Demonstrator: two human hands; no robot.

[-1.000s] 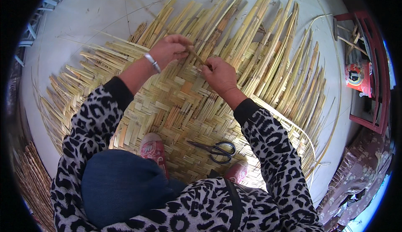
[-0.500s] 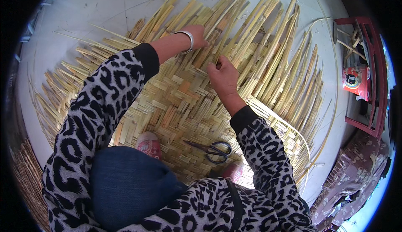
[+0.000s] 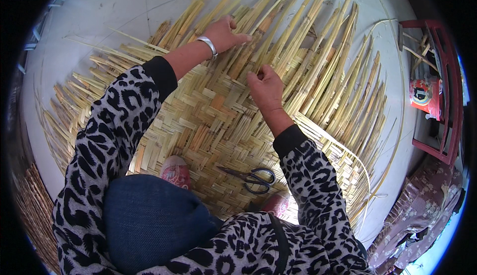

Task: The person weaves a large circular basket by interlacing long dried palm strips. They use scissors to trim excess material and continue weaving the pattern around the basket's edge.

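A partly woven mat of split strips, bamboo or reed by the look of them [image 3: 213, 121], spreads across the floor, with long loose strip ends [image 3: 298, 32] fanning out along its far side. My left hand [image 3: 223, 35], with a silver bangle at the wrist, hovers over these ends, thumb and fingers apart and nothing visibly held. Closer to me and to the right, my right hand [image 3: 267, 89] is closed in a pinch on a strip at the edge of the weave. The fingertips partly hide that strip.
Dark-handled scissors [image 3: 251, 178] lie on the mat between my pink shoes [image 3: 175, 172]. A dark red wooden frame [image 3: 449, 91] with a red packet [image 3: 426, 96] stands at the right, above a patterned cloth [image 3: 422, 210]. Brown stalks [image 3: 35, 215] lie at the far left.
My left hand has moved a little left and its thumb and fingers have spread apart. The right hand stays almost in place, still pinching at the weave's edge.
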